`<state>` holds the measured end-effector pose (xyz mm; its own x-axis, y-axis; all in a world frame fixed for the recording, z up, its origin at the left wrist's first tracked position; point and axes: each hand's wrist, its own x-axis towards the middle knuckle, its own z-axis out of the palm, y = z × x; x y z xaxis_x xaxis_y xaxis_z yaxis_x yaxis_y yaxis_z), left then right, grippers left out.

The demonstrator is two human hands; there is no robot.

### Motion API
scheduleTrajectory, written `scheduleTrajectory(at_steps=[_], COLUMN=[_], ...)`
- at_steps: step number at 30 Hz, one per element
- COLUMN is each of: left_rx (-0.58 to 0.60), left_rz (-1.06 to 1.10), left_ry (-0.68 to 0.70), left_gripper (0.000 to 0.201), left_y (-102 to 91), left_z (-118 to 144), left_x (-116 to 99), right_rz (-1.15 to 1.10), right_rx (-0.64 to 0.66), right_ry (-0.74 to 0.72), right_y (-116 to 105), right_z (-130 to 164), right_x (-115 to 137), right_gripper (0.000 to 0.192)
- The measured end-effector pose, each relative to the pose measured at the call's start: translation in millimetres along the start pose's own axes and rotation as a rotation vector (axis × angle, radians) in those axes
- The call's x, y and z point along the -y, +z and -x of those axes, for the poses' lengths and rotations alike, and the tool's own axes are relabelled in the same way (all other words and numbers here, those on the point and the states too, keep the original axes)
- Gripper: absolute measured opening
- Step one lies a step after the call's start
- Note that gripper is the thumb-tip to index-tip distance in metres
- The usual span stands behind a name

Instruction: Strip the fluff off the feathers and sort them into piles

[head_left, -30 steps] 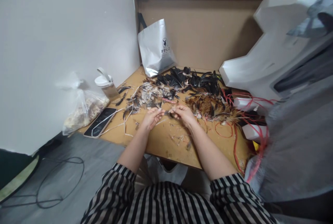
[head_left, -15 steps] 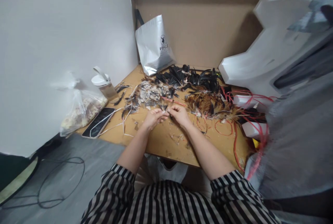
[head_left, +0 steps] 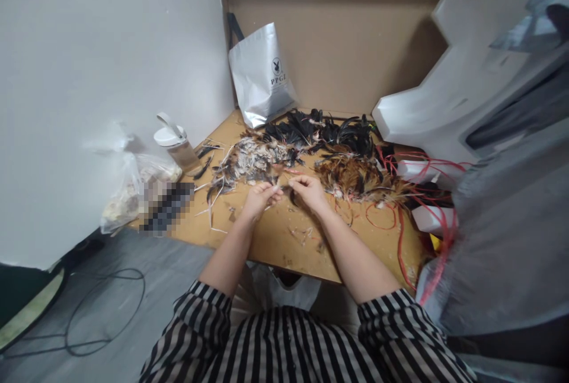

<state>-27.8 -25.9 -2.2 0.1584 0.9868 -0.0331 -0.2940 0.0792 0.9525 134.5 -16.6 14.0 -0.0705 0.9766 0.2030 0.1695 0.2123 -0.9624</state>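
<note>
Drawn slightly apart since half a second ago: the bare left hand point(head_left: 261, 200) and bare right hand point(head_left: 310, 194), over a flat tan tabletop point(head_left: 271, 241).
From left to right, a clear plastic cup with a white lid point(head_left: 183, 155); a loose pile of pale grey-and-brown feathers point(head_left: 255, 155); just before it, a small dark feather tuft point(head_left: 276, 181) pinched in the left fingertips; the right thumb and forefinger pressed together, on what I cannot tell; then a heap of glossy brown feathers point(head_left: 355, 178) beside thin red plastic strands point(head_left: 402, 246).
</note>
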Motion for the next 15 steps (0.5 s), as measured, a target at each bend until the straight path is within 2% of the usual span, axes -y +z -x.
scheduleTrajectory(at_steps=[2, 5, 8, 12, 15], left_rx=[-0.080, -0.165, -0.174, -0.154, -0.142], left_rz=[0.108, 0.250, 0.291, 0.289, 0.273], left_ry=[0.023, 0.030, 0.021, 0.014, 0.012], left_gripper=[0.019, 0.019, 0.020, 0.019, 0.019], left_y=[-3.9, -8.9, -10.8, -10.5, -10.0], left_z=[-2.5, -6.2, -7.8, -7.1, -6.3], left_x=[-1.3, -2.3, -2.1, -1.1, -1.0], right_rz=[0.089, 0.260, 0.410, 0.582, 0.729], right_rx=[-0.080, -0.073, 0.032, 0.234, 0.264], right_ry=[-0.028, -0.029, -0.001, 0.024, 0.019], right_y=[-12.8, -30.8, -38.1, -30.7, -22.7], right_z=[-3.5, -7.2, -6.2, 2.8, 8.4], right_x=[-0.5, -2.2, -1.8, 4.0, 7.7], right_gripper=[0.027, 0.026, 0.027, 0.033, 0.025])
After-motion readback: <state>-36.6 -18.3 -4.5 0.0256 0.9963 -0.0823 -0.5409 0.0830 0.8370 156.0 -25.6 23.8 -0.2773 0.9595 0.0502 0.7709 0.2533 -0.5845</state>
